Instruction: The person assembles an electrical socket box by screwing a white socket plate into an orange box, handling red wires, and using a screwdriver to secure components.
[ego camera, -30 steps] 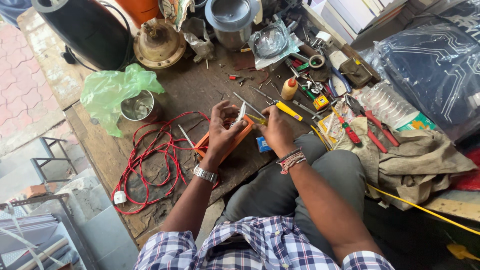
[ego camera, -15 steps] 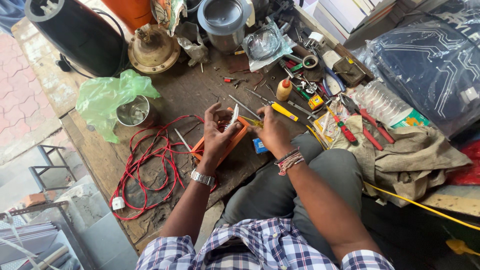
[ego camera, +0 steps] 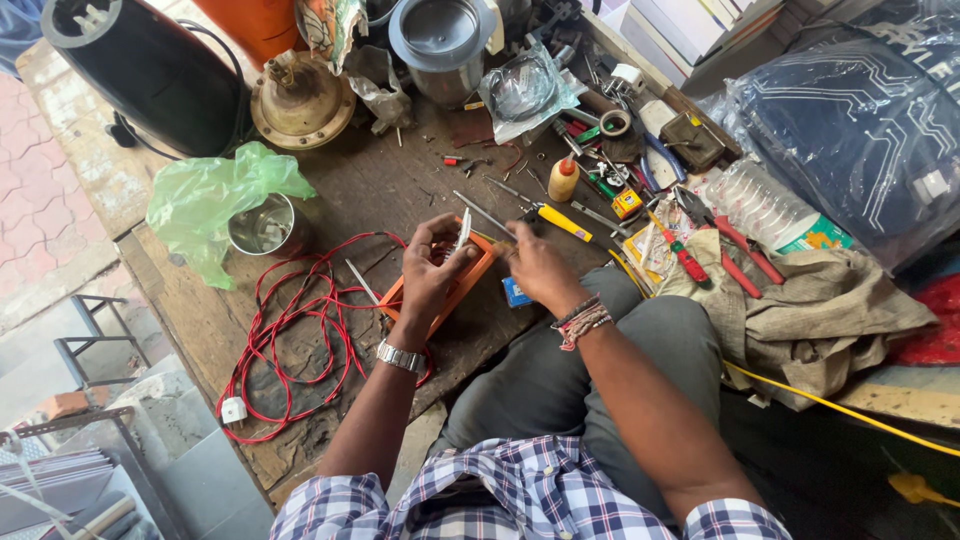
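My left hand [ego camera: 432, 275], with a metal watch on its wrist, holds a thin flat white part [ego camera: 463, 229] upright above an orange rectangular object [ego camera: 460, 283] lying on the wooden bench. My right hand [ego camera: 535, 266], with beaded bracelets on the wrist, is closed just to the right of that part, its fingertips against the part's lower end; what it pinches is hidden. A coil of red wire [ego camera: 300, 330] with a white plug [ego camera: 233, 410] lies left of my left arm.
A yellow-handled screwdriver [ego camera: 560, 221], red-handled tools [ego camera: 738, 250], a small glue bottle [ego camera: 564, 180], a steel cup [ego camera: 262, 226] in a green plastic bag, a brass burner part [ego camera: 300, 100], a black appliance [ego camera: 140, 65] and a crumpled cloth [ego camera: 830, 310] crowd the bench [ego camera: 380, 180].
Both hands stay together over the orange object, with my left fingers shifting slightly on the white part. The view has drifted a little.
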